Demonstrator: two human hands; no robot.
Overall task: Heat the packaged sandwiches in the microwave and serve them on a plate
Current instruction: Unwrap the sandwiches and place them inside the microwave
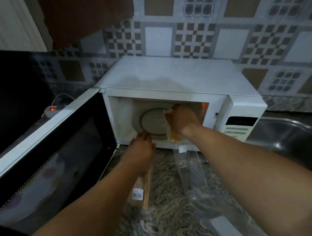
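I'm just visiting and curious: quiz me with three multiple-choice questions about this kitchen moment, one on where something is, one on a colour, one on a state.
1. Where does the still-wrapped sandwich pack with the barcode label lie?
A. on the speckled stone counter
B. inside the microwave
C. in the sink

2. What colour is the boxy microwave's casing?
A. red
B. white
C. black

3. How is the microwave's dark-windowed door?
A. shut
B. removed
C. swung open to the left

Answers:
1 A, it rests on the counter beneath the left hand.
2 B, the top and front frame are white.
3 C, the cavity is exposed, and the right hand holds an unwrapped sandwich at its opening.
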